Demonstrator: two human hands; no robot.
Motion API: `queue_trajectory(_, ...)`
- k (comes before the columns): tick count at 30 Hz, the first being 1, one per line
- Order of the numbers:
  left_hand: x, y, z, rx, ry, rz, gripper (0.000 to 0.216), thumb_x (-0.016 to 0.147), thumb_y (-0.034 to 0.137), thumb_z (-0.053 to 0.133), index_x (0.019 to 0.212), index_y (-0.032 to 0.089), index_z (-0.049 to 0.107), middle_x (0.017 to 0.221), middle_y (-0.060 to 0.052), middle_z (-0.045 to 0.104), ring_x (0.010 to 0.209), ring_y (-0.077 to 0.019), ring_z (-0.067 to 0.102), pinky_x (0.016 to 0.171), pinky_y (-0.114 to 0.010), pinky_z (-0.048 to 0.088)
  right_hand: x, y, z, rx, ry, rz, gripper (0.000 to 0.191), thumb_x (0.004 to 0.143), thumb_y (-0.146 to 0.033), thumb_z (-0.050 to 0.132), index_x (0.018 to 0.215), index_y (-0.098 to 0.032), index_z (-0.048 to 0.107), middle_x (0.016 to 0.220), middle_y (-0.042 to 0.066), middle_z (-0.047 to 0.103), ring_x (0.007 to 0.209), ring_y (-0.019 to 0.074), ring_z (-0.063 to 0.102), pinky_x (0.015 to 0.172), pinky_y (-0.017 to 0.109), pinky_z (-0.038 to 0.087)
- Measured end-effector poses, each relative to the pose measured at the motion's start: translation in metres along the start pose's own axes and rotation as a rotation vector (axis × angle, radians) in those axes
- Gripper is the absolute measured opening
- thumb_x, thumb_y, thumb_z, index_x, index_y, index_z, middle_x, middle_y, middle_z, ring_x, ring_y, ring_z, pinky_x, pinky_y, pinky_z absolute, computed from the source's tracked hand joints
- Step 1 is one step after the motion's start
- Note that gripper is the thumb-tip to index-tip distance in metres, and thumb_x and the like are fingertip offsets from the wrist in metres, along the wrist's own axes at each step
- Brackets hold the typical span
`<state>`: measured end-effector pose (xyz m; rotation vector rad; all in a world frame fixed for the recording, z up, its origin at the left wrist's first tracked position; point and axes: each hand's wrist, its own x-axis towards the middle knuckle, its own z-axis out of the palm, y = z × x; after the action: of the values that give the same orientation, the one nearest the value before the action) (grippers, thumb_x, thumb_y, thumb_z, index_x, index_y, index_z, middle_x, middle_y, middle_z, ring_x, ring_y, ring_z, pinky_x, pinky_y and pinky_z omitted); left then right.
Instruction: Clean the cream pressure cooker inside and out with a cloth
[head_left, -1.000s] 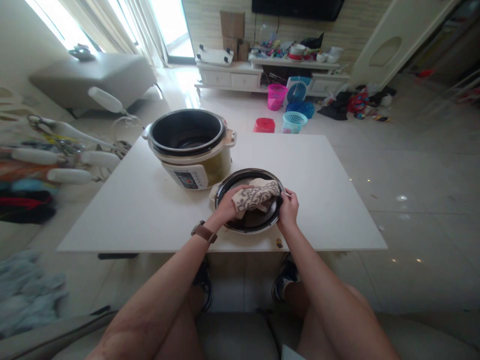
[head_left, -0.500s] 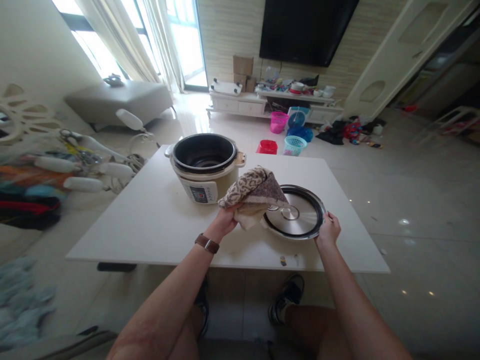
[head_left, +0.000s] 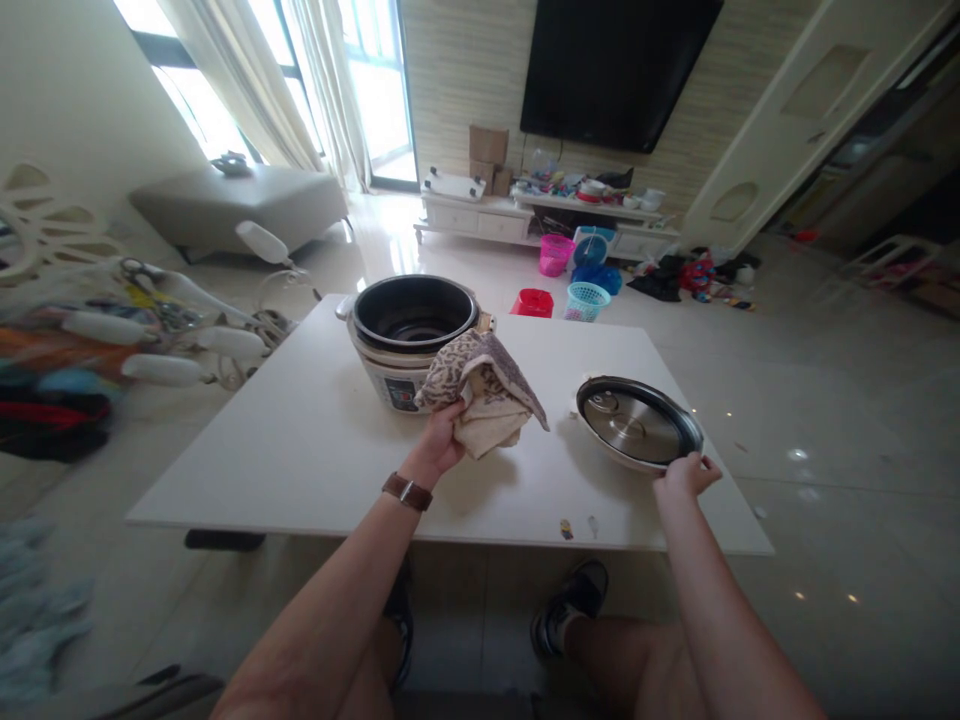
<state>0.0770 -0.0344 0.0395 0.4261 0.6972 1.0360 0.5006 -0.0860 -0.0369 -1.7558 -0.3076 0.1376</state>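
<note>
My left hand (head_left: pixel 440 443) is closed on a patterned beige cloth (head_left: pixel 481 392), held above the white table (head_left: pixel 300 450) just in front of the cooker. The cream electric cooker (head_left: pixel 411 336) stands open at the table's far middle, its dark inner pot showing. To the right, my right hand (head_left: pixel 686 473) grips the near rim of the round metal lid (head_left: pixel 639 422), which lies upside down near the table's right edge. A brown watch (head_left: pixel 407 491) is on my left wrist.
Small bits lie at the table's front edge (head_left: pixel 577 525). A rack with white handles and colourful items (head_left: pixel 150 330) stands to the left. Red, pink and blue baskets (head_left: pixel 559 280) sit on the floor beyond, before a low TV cabinet (head_left: pixel 540 215). My shoes (head_left: pixel 566 595) rest under the table.
The cloth came off the lid and moved left toward the cooker in my left hand. My right hand slid the lid rightward to the table's right side.
</note>
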Motion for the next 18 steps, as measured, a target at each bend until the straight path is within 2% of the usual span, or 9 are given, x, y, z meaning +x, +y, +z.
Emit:
queue_trajectory(3, -0.007, 0.005, 0.005, -0.077, -0.001, -0.031, 0.051, 0.087, 0.025, 0.070, 0.135, 0.009, 0.068, 0.130, -0.020, 0.076, 0.126, -0.0368, 0.071, 0.111, -0.054, 0.057, 0.006, -0.002, -0.001, -0.015, 0.101, 0.074, 0.028, 0.084, -0.038, 0.059, 0.105, -0.030, 0.042, 0.111, 0.006, 0.053, 0.111, 0.0288, 0.065, 0.096, 0.051, 0.059)
queue_trajectory(6, -0.011, 0.009, 0.009, -0.151, -0.002, -0.051, 0.053, 0.088, 0.022, 0.068, 0.139, 0.008, 0.066, 0.132, -0.020, 0.075, 0.126, -0.0370, 0.071, 0.111, -0.054, 0.057, 0.009, -0.011, -0.006, -0.029, 0.177, 0.118, 0.036, 0.078, -0.027, 0.060, 0.109, -0.027, 0.042, 0.119, 0.009, 0.053, 0.117, 0.0305, 0.063, 0.110, 0.058, 0.050)
queue_trajectory(8, -0.013, 0.011, 0.010, -0.168, -0.010, -0.063, 0.055, 0.089, 0.022, 0.066, 0.142, 0.009, 0.064, 0.132, -0.020, 0.075, 0.125, -0.0369, 0.072, 0.112, -0.054, 0.057, 0.001, -0.024, -0.012, -0.050, 0.212, -0.035, 0.041, 0.075, -0.022, 0.061, 0.113, -0.024, 0.046, 0.129, 0.014, 0.052, 0.124, 0.0324, 0.060, 0.116, 0.060, 0.045)
queue_trajectory(10, -0.013, 0.011, 0.011, -0.167, -0.021, -0.072, 0.057, 0.091, 0.024, 0.065, 0.145, 0.009, 0.061, 0.132, -0.019, 0.076, 0.124, -0.0366, 0.072, 0.112, -0.055, 0.056, -0.020, -0.041, -0.016, -0.077, 0.165, -0.381, 0.042, 0.076, -0.022, 0.064, 0.117, -0.021, 0.052, 0.136, 0.018, 0.053, 0.133, 0.0348, 0.055, 0.119, 0.060, 0.041)
queue_trajectory(12, -0.013, 0.011, 0.012, -0.164, -0.021, -0.080, 0.058, 0.092, 0.024, 0.063, 0.147, 0.009, 0.059, 0.131, -0.019, 0.076, 0.123, -0.0362, 0.073, 0.113, -0.055, 0.056, -0.053, -0.058, -0.017, -0.084, -0.063, -0.734, 0.043, 0.081, -0.029, 0.069, 0.122, -0.020, 0.058, 0.134, 0.018, 0.058, 0.135, 0.0363, 0.054, 0.117, 0.062, 0.043)
queue_trajectory(14, -0.013, 0.009, 0.014, -0.163, -0.002, -0.085, 0.059, 0.092, 0.024, 0.062, 0.148, 0.008, 0.058, 0.130, -0.019, 0.076, 0.122, -0.0358, 0.073, 0.114, -0.055, 0.055, -0.092, -0.071, -0.013, -0.083, -0.447, -0.983, 0.046, 0.086, -0.035, 0.073, 0.128, -0.021, 0.061, 0.132, 0.016, 0.064, 0.129, 0.0343, 0.060, 0.114, 0.060, 0.047)
queue_trajectory(16, -0.014, 0.007, 0.015, -0.156, 0.019, -0.086, 0.058, 0.093, 0.025, 0.061, 0.148, 0.007, 0.058, 0.129, -0.020, 0.077, 0.121, -0.0356, 0.074, 0.114, -0.055, 0.055, -0.129, -0.079, -0.003, -0.097, -0.796, -1.100, 0.057, 0.088, -0.038, 0.077, 0.140, -0.024, 0.061, 0.143, 0.015, 0.063, 0.137, 0.0334, 0.058, 0.119, 0.057, 0.045)
queue_trajectory(18, -0.014, 0.007, 0.015, -0.134, 0.029, -0.090, 0.058, 0.093, 0.026, 0.061, 0.147, 0.006, 0.059, 0.128, -0.020, 0.077, 0.120, -0.0357, 0.074, 0.113, -0.054, 0.056, -0.155, -0.082, 0.008, -0.062, -0.942, -1.073, 0.056, 0.092, -0.037, 0.074, 0.145, -0.028, 0.062, 0.150, 0.013, 0.062, 0.142, 0.0316, 0.056, 0.122, 0.055, 0.043)
